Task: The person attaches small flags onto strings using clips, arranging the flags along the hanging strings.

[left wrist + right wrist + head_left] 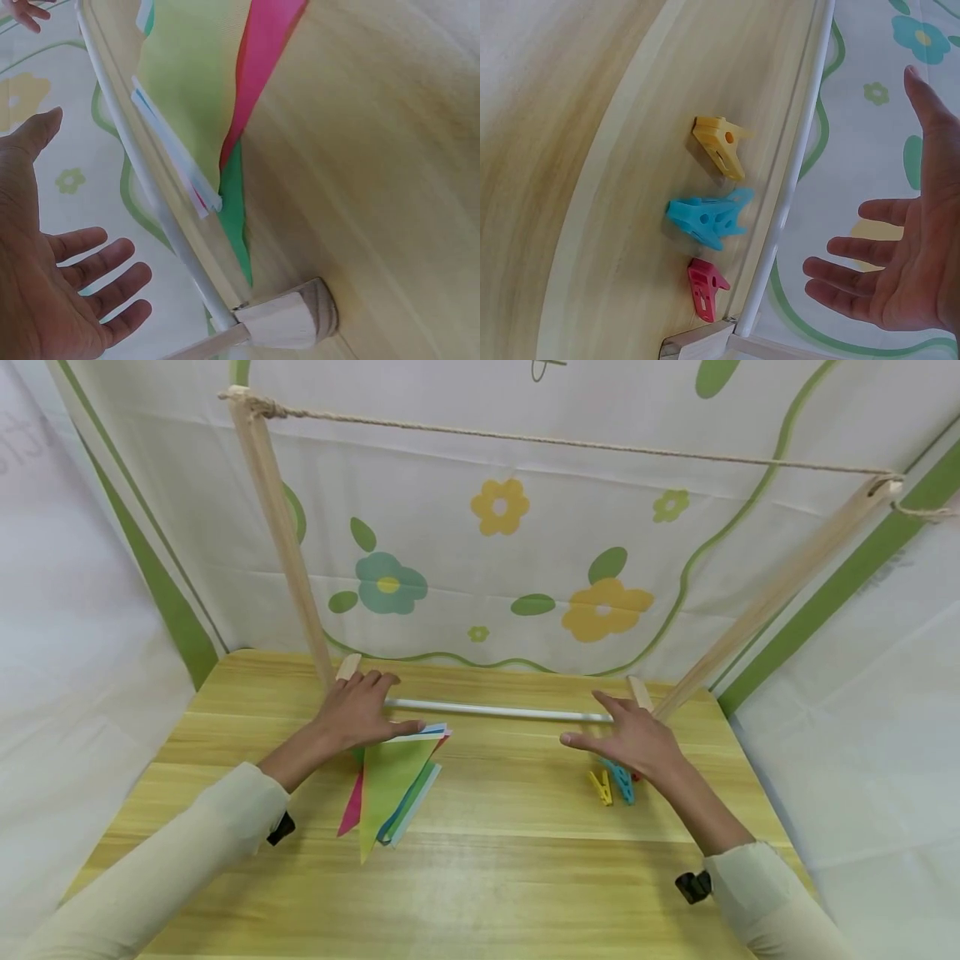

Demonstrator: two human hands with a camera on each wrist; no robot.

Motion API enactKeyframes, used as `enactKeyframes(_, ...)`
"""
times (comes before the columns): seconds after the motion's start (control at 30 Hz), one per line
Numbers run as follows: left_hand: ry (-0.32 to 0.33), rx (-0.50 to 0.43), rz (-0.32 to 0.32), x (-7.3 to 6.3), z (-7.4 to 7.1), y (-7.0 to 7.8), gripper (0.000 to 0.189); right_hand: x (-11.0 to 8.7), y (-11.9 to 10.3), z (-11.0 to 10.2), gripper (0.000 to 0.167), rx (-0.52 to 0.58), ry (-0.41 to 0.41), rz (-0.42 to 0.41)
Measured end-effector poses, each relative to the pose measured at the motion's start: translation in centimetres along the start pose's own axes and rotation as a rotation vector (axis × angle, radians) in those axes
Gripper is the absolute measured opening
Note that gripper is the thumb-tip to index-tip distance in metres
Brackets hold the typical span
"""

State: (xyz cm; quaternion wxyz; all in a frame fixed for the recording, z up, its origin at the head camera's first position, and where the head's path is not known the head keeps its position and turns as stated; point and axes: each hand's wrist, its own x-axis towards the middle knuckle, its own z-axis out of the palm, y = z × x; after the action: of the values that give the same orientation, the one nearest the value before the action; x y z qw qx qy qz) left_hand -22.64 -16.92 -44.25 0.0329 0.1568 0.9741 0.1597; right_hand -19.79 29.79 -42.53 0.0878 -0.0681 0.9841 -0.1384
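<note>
My left hand (pixel 357 712) reaches out with fingers spread near the base of the left wooden post (pixel 281 531), above a pile of coloured triangular flags (pixel 393 777). Yellow-green, pink and green flags show in the left wrist view. Over on the right, my right hand (pixel 639 742) is held out by the foot of the right wooden post (pixel 780 593), its thumb and fingers apart. Neither hand holds anything. Below the right hand lie a yellow clothespin (pixel 721 144), blue clothespins (pixel 705 219) and a red clothespin (pixel 705 289); the hand partly hides them in the head view.
A white rod (pixel 495 710) runs low between the posts, near the table's back edge. Twine (pixel 562 442) stretches between the post tops. The wood-grain table (pixel 495 893) is enclosed by white curtains, the back one (pixel 450 468) printed with flowers.
</note>
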Motion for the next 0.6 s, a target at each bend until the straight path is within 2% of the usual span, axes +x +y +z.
enactKeyframes(0.33,-0.003,-0.012,0.0,-0.7,0.7,-0.5,0.098,-0.8,-0.2,0.8,0.125,0.014,-0.018,0.015)
enactKeyframes(0.6,-0.007,-0.005,0.006,-1.3,1.0,-0.4,0.086,-1.4,-0.1,1.3,0.122,0.017,-0.038,0.02)
